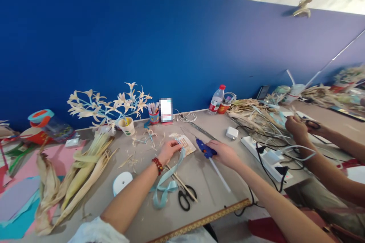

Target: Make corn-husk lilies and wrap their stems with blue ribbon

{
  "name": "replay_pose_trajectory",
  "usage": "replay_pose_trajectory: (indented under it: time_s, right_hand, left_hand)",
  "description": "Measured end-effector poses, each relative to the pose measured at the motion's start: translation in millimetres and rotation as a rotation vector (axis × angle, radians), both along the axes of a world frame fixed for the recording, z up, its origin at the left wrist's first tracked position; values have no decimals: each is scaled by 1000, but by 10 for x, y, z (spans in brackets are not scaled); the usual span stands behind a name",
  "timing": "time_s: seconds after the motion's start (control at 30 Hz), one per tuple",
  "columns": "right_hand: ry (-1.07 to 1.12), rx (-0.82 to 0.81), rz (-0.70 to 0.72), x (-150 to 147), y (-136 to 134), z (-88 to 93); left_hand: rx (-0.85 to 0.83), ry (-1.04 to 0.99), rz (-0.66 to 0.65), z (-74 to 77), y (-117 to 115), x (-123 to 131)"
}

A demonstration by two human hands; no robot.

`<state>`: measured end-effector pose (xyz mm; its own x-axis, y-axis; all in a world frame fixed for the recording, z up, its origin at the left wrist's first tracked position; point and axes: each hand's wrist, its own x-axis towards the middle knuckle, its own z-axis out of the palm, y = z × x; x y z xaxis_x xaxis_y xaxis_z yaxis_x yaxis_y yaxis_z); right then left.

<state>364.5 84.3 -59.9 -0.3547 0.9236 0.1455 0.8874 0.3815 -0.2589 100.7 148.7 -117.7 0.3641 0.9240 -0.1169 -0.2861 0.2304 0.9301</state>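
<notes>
My left hand (170, 151), with a red bead bracelet at the wrist, pinches a light blue ribbon (164, 179) near its upper end. The ribbon trails down in loops onto the table. My right hand (221, 152) is wrapped round a blue glue gun (205, 148), its nozzle pointing up and left toward a small printed card (186, 145). A white glue stick (219, 174) juts from the gun's back. Black-handled scissors (184, 202) and thin wooden sticks (184, 185) lie below my left hand. A white roll (122, 183) rests left of my forearm.
Corn husks (76, 182) and coloured paper (21, 201) cover the left side. Husk flowers stand in a paper cup (126, 126) near a phone (166, 111). A power strip (265, 158) with cables lies right. Beyond it, another person's hand (296, 125) works with scissors (313, 124).
</notes>
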Motion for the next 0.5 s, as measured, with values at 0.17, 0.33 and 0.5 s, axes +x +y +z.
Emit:
replay_pose_trajectory:
  time_s: [0.17,0.33,0.5]
  right_hand:
    - [327,39,-168,175,-99,110]
    - [647,-47,-165,-38,-408,311]
    - [747,-141,-23,-579,-749,459]
  left_hand:
    - [-8,-11,-15,86,-48,-27]
    - [0,-5,35,351,-227,-221]
    - [23,24,125,644,-570,-602]
